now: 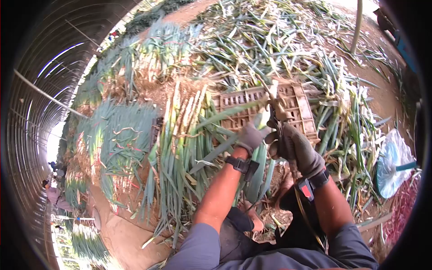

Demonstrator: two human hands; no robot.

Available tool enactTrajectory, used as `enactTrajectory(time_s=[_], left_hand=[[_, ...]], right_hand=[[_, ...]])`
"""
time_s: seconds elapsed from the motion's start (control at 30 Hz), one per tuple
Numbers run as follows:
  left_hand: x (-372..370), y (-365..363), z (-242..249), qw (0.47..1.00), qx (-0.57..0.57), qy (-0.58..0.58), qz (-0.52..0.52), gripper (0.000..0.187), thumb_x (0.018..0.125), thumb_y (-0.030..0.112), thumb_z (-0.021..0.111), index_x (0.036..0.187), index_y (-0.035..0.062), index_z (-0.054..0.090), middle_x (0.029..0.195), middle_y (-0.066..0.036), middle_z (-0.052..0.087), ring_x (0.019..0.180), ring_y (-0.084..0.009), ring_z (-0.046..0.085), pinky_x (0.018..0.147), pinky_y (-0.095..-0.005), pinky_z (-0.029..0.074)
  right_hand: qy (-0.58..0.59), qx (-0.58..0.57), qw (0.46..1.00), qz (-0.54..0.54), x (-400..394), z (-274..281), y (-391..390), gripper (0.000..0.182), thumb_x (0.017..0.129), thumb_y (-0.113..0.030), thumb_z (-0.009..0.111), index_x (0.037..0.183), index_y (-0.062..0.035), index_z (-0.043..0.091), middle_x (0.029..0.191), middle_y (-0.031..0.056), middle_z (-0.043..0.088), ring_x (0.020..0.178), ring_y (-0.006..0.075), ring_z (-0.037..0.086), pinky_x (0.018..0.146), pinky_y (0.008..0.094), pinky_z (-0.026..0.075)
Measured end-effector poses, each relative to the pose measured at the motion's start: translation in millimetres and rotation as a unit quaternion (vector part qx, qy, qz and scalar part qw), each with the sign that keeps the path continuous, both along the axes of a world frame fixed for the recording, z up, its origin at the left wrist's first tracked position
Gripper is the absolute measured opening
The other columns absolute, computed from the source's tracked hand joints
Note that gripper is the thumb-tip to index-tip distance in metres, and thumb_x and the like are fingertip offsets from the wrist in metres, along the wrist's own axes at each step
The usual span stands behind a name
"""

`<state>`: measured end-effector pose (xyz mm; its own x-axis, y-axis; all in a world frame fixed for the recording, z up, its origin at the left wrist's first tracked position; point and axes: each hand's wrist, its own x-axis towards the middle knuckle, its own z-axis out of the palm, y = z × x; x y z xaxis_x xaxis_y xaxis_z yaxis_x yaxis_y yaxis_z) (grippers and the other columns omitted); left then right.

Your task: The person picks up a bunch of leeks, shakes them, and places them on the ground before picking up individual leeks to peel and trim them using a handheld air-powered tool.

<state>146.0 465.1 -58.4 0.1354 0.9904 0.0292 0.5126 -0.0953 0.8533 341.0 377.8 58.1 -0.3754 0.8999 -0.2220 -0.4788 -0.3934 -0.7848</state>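
The left hand (250, 136), in a grey knit glove, is gripping a long green onion stalk (225, 116) with closed fingers. The right hand (294, 146) is clamping its pale root end, right over a slatted plastic crate (297, 105) beside leafy bundles (180, 153).

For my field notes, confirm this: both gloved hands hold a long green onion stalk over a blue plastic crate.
Wrong in one respect: the head view shows the slatted plastic crate is brown, not blue. Both the gloved left hand and gloved right hand do hold the long green onion stalk over it.
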Motion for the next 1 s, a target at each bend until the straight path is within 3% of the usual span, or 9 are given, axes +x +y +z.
enactTrajectory(time_s=[0.1,0.23,0.33,0.4,0.5,0.7,0.8,0.93,1.0], left_hand=[[-2,-9,10,0.996,0.008,0.067,0.063,0.066,0.085,0.022,0.078,0.144,0.001,0.056,0.122,-0.021,0.072,0.106,-0.0268,0.071,0.093,-0.0379,0.055],[-16,-24,34,0.993,-0.048,0.056,0.091,0.061,0.087,0.025,0.077,0.141,0.0031,0.058,0.117,-0.019,0.074,0.1,-0.0281,0.072,0.089,-0.0395,0.056],[-16,-31,45,0.986,-0.07,0.081,0.126,0.063,0.088,0.027,0.077,0.143,0.0051,0.056,0.114,-0.02,0.074,0.099,-0.0305,0.073,0.089,-0.0409,0.057],[-11,-31,46,0.974,-0.085,0.134,0.16,0.065,0.089,0.029,0.076,0.146,0.007,0.054,0.113,-0.02,0.075,0.098,-0.032,0.074,0.088,-0.0418,0.057],[-23,-21,21,0.986,-0.045,0.087,0.132,0.068,0.09,0.032,0.076,0.149,0.0086,0.051,0.112,-0.023,0.074,0.099,-0.0349,0.074,0.086,-0.043,0.057],[-23,-43,18,0.991,-0.035,0.068,0.112,0.054,0.09,0.023,0.076,0.138,0.0077,0.059,0.108,-0.02,0.074,0.094,-0.0332,0.073,0.085,-0.0425,0.057],[-30,-45,4,0.992,-0.068,0.022,0.102,0.054,0.09,0.023,0.075,0.139,0.0098,0.058,0.108,-0.02,0.074,0.094,-0.0347,0.073,0.086,-0.0436,0.057],[-39,-56,6,0.991,-0.05,0.082,0.097,0.056,0.091,0.021,0.073,0.142,0.0089,0.056,0.112,-0.02,0.074,0.095,-0.0324,0.073,0.086,-0.0425,0.058],[-47,-55,0,0.993,-0.074,0.026,0.089,0.063,0.091,0.025,0.074,0.148,0.0074,0.052,0.117,-0.02,0.074,0.1,-0.0294,0.073,0.09,-0.0407,0.057]], right_hand=[[-0.142,0.013,0.989,0.031,17,-10,-4,0.042,0.108,-0.045,0.05,0.109,-0.0046,0.061,0.081,0.0036,0.062,0.062,0.0116,0.057,0.058,0.0269,0.047],[-0.201,-0.015,0.976,0.078,9,-18,-21,0.033,0.106,-0.04,0.057,0.107,-0.0075,0.06,0.079,0.0003,0.058,0.057,0.0092,0.051,0.05,0.0276,0.041],[-0.331,0.095,0.937,0.063,1,-48,-34,0.046,0.104,-0.042,0.06,0.121,-0.0002,0.062,0.088,0.0059,0.066,0.072,0.0164,0.062,0.066,0.0331,0.051],[-0.442,0.184,0.876,0.057,2,-45,-47,0.053,0.102,-0.043,0.06,0.132,0.0009,0.059,0.104,0.0267,0.071,0.102,0.0401,0.071,0.09,0.045,0.053],[-0.495,0.186,0.846,0.066,-2,-39,-54,0.056,0.102,-0.045,0.056,0.136,-0.0009,0.055,0.111,0.0329,0.068,0.109,0.0483,0.066,0.091,0.0498,0.052],[-0.596,0.224,0.765,0.103,-12,-33,-43,0.053,0.103,-0.05,0.051,0.121,-0.0007,0.056,0.104,0.0322,0.07,0.102,0.0503,0.066,0.086,0.0557,0.051],[-0.63,0.235,0.732,0.11,-15,-31,-27,0.054,0.103,-0.051,0.049,0.116,0.0,0.057,0.097,0.0309,0.07,0.097,0.0505,0.067,0.084,0.0561,0.051],[-0.65,0.229,0.715,0.118,-29,-25,-9,0.055,0.103,-0.05,0.048,0.113,0.0025,0.058,0.096,0.0317,0.07,0.096,0.0495,0.068,0.084,0.056,0.051],[-0.653,0.228,0.712,0.12,-40,-24,1,0.055,0.103,-0.05,0.048,0.111,0.0034,0.059,0.095,0.0321,0.07,0.095,0.0494,0.068,0.084,0.0558,0.052]])
